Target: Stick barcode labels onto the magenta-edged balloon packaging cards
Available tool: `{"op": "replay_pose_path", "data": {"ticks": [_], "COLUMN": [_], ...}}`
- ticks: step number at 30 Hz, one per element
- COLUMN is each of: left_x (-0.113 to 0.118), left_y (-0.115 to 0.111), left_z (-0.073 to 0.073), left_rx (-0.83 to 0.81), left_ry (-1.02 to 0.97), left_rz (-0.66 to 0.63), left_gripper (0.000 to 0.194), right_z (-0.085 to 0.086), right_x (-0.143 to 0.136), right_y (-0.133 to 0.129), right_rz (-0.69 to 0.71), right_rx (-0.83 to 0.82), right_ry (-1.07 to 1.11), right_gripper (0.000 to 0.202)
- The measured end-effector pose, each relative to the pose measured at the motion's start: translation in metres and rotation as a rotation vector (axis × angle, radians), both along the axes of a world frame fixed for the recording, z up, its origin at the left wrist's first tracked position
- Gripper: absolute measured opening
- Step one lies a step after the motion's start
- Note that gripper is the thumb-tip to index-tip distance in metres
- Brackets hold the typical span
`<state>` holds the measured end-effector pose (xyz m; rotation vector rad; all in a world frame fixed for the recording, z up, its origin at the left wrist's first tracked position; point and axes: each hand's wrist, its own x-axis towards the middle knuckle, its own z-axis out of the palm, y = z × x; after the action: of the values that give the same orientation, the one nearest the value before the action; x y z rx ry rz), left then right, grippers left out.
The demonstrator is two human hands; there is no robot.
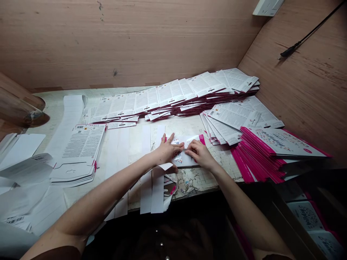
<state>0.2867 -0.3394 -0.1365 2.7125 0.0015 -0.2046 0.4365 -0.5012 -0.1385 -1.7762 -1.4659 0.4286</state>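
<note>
Both grips, left hand (166,151) and right hand (199,153), pressed flat on 1 pink-edged card (187,150) between them, fingers narrow

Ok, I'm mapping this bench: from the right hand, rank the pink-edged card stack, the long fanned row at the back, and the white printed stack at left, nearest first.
From the right hand:
1. pink-edged card stack, just to its right.
2. long fanned row, behind, along the wall.
3. white printed stack, far left, beyond the left hand.
</note>
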Motion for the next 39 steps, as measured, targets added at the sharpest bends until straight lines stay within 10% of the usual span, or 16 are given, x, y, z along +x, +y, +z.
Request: {"op": "replay_pose_path", "data": {"ticks": [11,19,23,31,35,39], "left_x": [0.003,0.012,0.011,0.01,0.012,0.013], "left_y": [-0.006,-0.015,-0.016,-0.016,-0.015,-0.013], "left_z": [0.008,0.013,0.017,0.022,0.018,0.014], "left_rx": [-0.109,0.024,0.057,0.073,0.072,0.072], "left_ry": [-0.033,0.004,-0.007,-0.004,0.004,0.019], "left_rz": [0.064,0.235,0.21,0.232,0.248,0.253], "left_gripper": [0.115,0.075,0.054,0.048,0.056,0.061], "right_z": [-0.025,-0.011,0.019,0.033,0.032,0.025], "right_x": [-0.001,-0.024,-0.048,-0.103,-0.099,-0.04], "right_y": [0.009,0.007,0.002,-0.028,-0.044,-0.024], "right_rz": [-0.104,-0.302,-0.027,0.12,0.095,-0.127], "right_rx": [0.003,0.19,0.352,0.534,0.421,0.06], "right_ry": [0.116,0.02,-0.084,-0.275,-0.063,0.074], "right_gripper": [0.013,0.006,0.031,0.015,0.009,0.014]}}
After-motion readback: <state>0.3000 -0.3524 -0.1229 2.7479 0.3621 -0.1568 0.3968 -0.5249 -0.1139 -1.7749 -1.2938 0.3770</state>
